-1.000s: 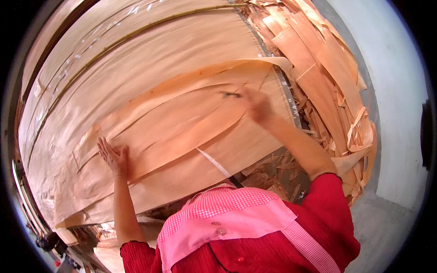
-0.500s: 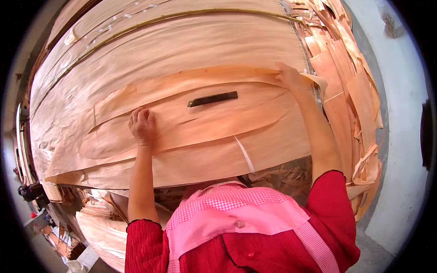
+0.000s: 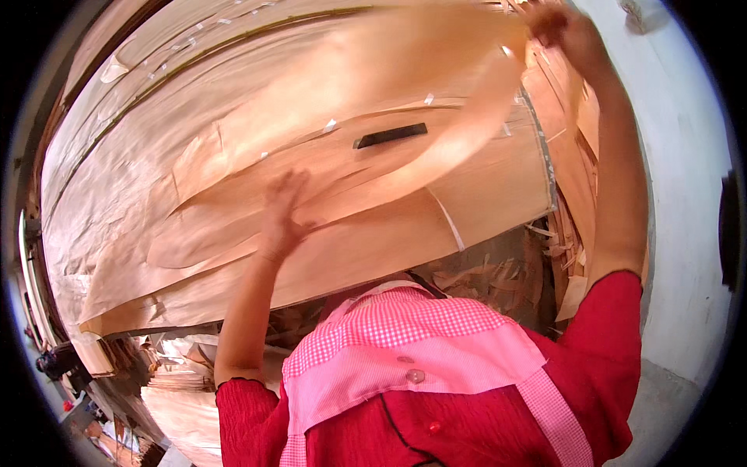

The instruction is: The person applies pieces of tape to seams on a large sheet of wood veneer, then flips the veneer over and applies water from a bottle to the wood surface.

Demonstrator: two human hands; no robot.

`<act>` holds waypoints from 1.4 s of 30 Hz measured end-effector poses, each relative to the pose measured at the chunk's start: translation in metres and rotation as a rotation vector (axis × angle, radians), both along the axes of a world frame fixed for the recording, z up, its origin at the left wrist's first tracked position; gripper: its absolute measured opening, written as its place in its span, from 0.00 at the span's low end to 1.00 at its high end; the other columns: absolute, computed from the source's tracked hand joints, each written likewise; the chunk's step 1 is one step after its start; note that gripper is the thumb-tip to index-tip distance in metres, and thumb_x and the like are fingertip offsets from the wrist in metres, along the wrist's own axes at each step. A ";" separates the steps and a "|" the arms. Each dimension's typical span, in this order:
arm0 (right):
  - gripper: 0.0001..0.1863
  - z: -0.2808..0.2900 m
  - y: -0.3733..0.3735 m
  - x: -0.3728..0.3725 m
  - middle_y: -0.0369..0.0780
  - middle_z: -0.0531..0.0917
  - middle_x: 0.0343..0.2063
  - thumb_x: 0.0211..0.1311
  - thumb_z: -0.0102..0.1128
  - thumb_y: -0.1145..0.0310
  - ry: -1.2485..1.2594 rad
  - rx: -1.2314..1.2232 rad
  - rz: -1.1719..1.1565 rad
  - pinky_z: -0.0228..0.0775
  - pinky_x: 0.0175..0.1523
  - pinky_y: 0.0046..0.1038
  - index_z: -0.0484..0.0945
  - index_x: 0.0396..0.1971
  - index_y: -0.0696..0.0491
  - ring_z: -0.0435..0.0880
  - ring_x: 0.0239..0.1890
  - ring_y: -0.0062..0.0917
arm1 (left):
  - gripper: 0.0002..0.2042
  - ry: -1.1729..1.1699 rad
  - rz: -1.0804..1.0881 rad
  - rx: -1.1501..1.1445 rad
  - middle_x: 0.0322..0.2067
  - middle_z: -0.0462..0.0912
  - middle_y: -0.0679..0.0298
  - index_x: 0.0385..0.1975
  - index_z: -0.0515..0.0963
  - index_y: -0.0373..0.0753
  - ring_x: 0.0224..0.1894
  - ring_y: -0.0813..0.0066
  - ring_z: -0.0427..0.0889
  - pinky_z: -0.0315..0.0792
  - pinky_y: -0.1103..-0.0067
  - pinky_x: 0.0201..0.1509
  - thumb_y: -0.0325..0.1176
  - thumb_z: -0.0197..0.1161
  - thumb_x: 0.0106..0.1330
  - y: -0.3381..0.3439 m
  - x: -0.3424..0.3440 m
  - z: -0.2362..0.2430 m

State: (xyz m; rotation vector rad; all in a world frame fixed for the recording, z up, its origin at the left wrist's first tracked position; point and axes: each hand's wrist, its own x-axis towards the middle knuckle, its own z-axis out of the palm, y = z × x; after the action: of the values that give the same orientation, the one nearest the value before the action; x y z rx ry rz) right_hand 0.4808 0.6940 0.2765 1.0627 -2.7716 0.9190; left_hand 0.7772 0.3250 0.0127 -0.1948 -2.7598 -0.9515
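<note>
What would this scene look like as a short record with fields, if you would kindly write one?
Left hand: spread, on or just above wood sheets
Right hand: blurred, at the right end of a raised sheet; grip unclear
Dark bar: lying between the hands
Strips: heaped at right
Clothing: pink apron, red sleeves

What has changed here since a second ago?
The right hand let go of the flat black bar, took the thin tan wood-veneer strip by its right end and swung it toward the picture's upper right, blurring it. The left hand stays left of the bar; a narrow white strip still lies nearer the body.
</note>
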 end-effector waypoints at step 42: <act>0.09 -0.271 -0.030 0.174 0.45 0.80 0.27 0.49 0.55 0.67 -1.125 -0.324 0.083 0.72 0.34 0.29 0.75 0.24 0.57 0.80 0.28 0.28 | 0.22 -0.001 -0.267 -0.373 0.60 0.58 0.53 0.57 0.60 0.34 0.64 0.56 0.52 0.47 0.64 0.65 0.30 0.44 0.61 0.108 -0.044 -0.065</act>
State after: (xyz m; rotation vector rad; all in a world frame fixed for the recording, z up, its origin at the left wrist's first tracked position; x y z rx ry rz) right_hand 0.6546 0.6642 0.0059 0.7049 -3.0569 2.4900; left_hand 0.7336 0.4329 -0.0519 -0.6340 -2.9375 -0.4743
